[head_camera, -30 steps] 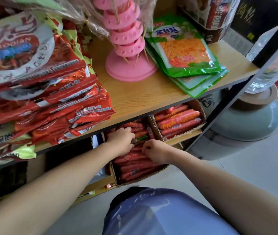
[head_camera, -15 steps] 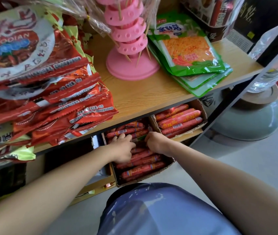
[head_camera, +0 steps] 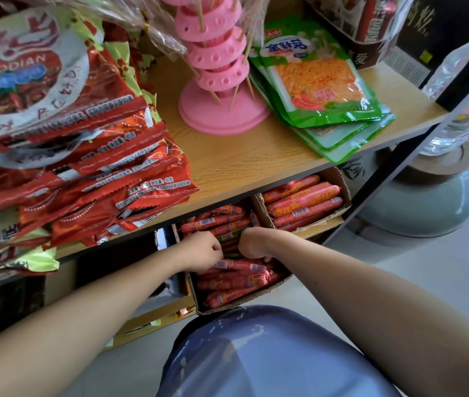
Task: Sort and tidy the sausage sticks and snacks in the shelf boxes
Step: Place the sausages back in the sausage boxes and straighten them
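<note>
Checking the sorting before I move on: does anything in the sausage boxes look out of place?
Yes. A green item sits among the red sausage sticks in the near box, between the left hand and right hand. The sticks there also lie at mixed angles, unlike the neat rows in the right box.

The big red snack packet (head_camera: 21, 78) at upper left has a round label reading "AODIAN" (its first letter is unclear). The top green pouch (head_camera: 313, 75) shows yellow characters — "金针菇". The sausage sticks (head_camera: 207, 222) carry barcodes — too small to read.
</note>
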Action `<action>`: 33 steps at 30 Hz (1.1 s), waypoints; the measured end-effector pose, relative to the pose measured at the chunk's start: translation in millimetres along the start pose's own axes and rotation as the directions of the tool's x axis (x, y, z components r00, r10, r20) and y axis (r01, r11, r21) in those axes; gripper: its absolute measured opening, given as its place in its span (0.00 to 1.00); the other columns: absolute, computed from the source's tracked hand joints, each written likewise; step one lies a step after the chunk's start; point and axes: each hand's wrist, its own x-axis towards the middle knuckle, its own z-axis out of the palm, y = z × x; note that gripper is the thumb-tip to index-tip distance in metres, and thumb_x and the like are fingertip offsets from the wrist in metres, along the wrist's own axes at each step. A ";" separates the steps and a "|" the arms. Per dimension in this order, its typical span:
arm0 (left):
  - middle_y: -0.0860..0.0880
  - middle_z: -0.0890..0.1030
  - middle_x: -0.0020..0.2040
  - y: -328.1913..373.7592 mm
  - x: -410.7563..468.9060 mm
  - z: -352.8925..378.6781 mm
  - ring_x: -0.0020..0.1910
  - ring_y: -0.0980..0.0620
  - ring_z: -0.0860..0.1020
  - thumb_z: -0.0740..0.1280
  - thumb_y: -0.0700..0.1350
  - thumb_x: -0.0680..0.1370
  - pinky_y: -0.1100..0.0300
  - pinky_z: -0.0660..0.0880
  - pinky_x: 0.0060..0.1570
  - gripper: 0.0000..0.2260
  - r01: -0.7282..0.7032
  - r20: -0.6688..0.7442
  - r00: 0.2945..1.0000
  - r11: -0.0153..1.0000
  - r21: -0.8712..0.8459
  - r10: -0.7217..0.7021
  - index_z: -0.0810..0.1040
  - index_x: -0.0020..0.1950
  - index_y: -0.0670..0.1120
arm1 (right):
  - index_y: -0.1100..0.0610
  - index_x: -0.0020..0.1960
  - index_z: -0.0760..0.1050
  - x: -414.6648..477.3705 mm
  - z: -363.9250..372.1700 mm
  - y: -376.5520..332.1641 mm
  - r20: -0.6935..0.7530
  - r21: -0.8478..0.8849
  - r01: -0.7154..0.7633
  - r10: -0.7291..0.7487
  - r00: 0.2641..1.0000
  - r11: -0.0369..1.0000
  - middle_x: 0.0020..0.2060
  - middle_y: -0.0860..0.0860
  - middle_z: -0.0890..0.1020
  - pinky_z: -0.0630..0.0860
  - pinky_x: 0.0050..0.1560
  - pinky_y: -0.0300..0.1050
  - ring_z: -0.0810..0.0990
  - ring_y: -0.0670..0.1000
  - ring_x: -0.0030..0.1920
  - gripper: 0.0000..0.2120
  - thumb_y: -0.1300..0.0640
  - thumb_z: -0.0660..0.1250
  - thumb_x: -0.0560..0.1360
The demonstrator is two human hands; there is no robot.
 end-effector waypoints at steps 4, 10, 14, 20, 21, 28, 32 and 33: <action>0.50 0.82 0.47 -2.4 1.9 0.6 0.32 0.56 0.75 0.65 0.43 0.79 0.65 0.68 0.28 0.10 0.015 -0.106 0.994 0.999 0.031 -0.012 0.82 0.59 0.46 | 0.62 0.61 0.75 -4.3 0.9 0.0 0.011 -0.049 0.062 -0.062 0.998 0.997 0.43 0.55 0.75 0.73 0.46 0.42 0.74 0.53 0.41 0.13 0.64 0.54 0.84; 0.46 0.78 0.61 -5.8 11.3 7.0 0.57 0.47 0.78 0.74 0.49 0.75 0.57 0.75 0.49 0.27 0.077 -0.209 0.976 0.990 0.114 -0.052 0.71 0.71 0.45 | 0.71 0.68 0.70 -20.7 -1.4 -9.1 0.098 -0.264 0.054 -0.029 0.995 0.963 0.51 0.61 0.76 0.70 0.61 0.42 0.77 0.60 0.57 0.17 0.66 0.49 0.85; 0.48 0.75 0.65 -3.9 16.1 5.5 0.61 0.46 0.75 0.70 0.57 0.76 0.50 0.76 0.56 0.23 0.076 -0.266 0.964 0.967 0.245 -0.008 0.75 0.67 0.48 | 0.70 0.70 0.68 -26.9 -6.1 -10.1 0.121 -0.281 0.099 -0.067 0.990 0.954 0.54 0.61 0.78 0.72 0.53 0.41 0.78 0.60 0.56 0.19 0.63 0.48 0.85; 0.47 0.81 0.55 5.7 21.1 0.8 0.53 0.44 0.79 0.66 0.51 0.80 0.52 0.75 0.49 0.10 0.083 -0.315 0.948 0.921 0.381 0.045 0.79 0.58 0.49 | 0.65 0.59 0.73 -25.1 -5.5 -6.7 0.073 -0.187 0.071 -0.058 0.996 0.980 0.40 0.54 0.72 0.73 0.38 0.34 0.71 0.51 0.38 0.15 0.63 0.48 0.85; 0.47 0.81 0.53 8.3 22.0 0.6 0.53 0.44 0.79 0.68 0.51 0.79 0.52 0.74 0.49 0.10 0.086 -0.320 0.945 0.898 0.431 0.063 0.79 0.56 0.48 | 0.67 0.62 0.74 -24.2 -3.7 -5.7 0.075 -0.180 0.067 -0.054 0.996 0.981 0.44 0.56 0.74 0.75 0.46 0.37 0.72 0.52 0.42 0.16 0.63 0.49 0.85; 0.48 0.79 0.53 19.1 30.3 7.6 0.53 0.45 0.79 0.68 0.44 0.77 0.54 0.72 0.43 0.05 0.057 -0.337 0.921 0.787 0.614 0.196 0.77 0.53 0.46 | 0.69 0.64 0.75 -34.9 -6.2 -0.8 0.118 -0.206 0.127 -0.104 0.987 0.970 0.50 0.59 0.76 0.70 0.46 0.42 0.72 0.52 0.42 0.17 0.65 0.50 0.84; 0.50 0.79 0.47 16.5 32.2 4.4 0.49 0.46 0.80 0.69 0.49 0.74 0.55 0.75 0.44 0.06 0.013 -0.341 0.913 0.819 0.573 0.223 0.77 0.48 0.49 | 0.67 0.65 0.76 -34.0 -4.9 11.4 0.040 -0.161 0.135 -0.130 0.991 0.978 0.60 0.59 0.80 0.73 0.61 0.44 0.79 0.57 0.59 0.16 0.63 0.53 0.84; 0.50 0.79 0.44 15.3 32.0 2.1 0.47 0.47 0.80 0.69 0.51 0.73 0.55 0.75 0.42 0.07 0.002 -0.344 0.912 0.835 0.550 0.225 0.77 0.45 0.49 | 0.66 0.64 0.76 -32.0 -3.9 15.8 0.025 -0.160 0.142 -0.140 0.990 0.977 0.62 0.58 0.80 0.72 0.62 0.44 0.79 0.56 0.61 0.15 0.63 0.55 0.84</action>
